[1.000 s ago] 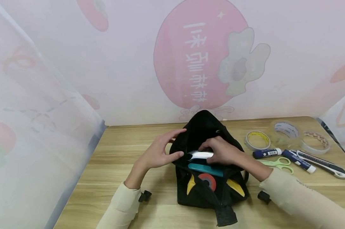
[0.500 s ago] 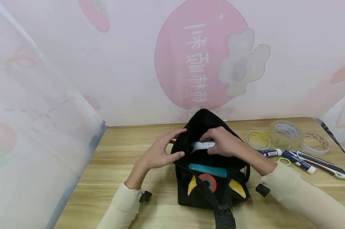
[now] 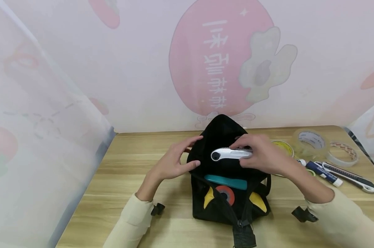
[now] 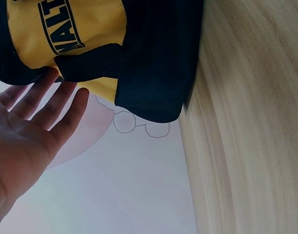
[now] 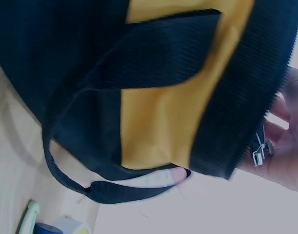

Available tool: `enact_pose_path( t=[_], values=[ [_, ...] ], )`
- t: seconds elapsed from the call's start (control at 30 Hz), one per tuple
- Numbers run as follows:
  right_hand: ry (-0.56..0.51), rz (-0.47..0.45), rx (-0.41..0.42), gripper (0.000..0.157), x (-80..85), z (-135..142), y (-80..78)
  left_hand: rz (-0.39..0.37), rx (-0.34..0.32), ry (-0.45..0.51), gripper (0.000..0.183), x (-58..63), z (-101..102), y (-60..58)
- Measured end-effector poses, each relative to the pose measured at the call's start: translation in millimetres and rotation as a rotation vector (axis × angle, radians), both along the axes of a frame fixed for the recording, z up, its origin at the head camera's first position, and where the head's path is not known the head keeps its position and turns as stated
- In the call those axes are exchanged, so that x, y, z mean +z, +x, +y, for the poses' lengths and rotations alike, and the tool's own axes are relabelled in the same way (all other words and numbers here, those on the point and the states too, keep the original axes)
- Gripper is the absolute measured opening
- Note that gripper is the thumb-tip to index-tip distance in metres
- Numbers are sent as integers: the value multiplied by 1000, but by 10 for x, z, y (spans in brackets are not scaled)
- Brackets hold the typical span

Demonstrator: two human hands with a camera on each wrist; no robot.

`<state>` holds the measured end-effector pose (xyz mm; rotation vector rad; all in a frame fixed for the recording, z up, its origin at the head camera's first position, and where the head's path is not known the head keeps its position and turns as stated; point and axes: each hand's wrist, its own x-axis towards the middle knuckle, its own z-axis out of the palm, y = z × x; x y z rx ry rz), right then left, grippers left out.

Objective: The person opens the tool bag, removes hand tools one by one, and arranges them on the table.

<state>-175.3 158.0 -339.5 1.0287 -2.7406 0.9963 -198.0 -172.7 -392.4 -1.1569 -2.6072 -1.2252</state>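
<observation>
A black tool bag [image 3: 202, 215] with yellow panels stands with its mouth open toward me. My left hand [image 3: 172, 165] is at its left rim, fingers spread and nearly straight; in the left wrist view, fingertips of that left hand [image 4: 39, 122] touch the yellow side. Over the bag's mouth, my right hand [image 3: 261, 153] pinches a white utility knife [image 3: 228, 153] with a round black knob at its left end. The bag's front wall hides most of my right hand [image 5: 290, 141] in the right wrist view. A teal object [image 3: 226, 182] lies at the front of the opening.
On the wooden table [image 3: 121, 155], to the right, lie a clear tape roll [image 3: 317, 146], a white tape roll [image 3: 349, 162], a yellow-cored roll [image 3: 284, 146], glue sticks [image 3: 324, 174] and a black-and-white cutter [image 3: 351, 176]. A strap [image 5: 56, 161] loops from the bag's side.
My right hand has lifted the white utility knife from inside the bag, moving up and to the right. The left hand has stayed at the bag's rim.
</observation>
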Motion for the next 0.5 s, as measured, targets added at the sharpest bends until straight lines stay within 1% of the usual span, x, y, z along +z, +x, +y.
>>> enact_pose_path(
  t=[0.13, 0.3, 0.4, 0.5],
  values=[
    [-30, 34, -15, 38, 70, 153, 92, -3, 1, 2, 74, -10, 10, 1],
    [-34, 29, -90, 41, 130, 373, 203, -3, 2, 3, 74, -19, 25, 3],
    [-34, 47, -129, 43, 124, 519, 243, -4, 0, 4, 75, -18, 29, 4],
    [-52, 91, -147, 46, 92, 669, 275, -1, -4, 3, 74, -21, 28, 2]
  ],
)
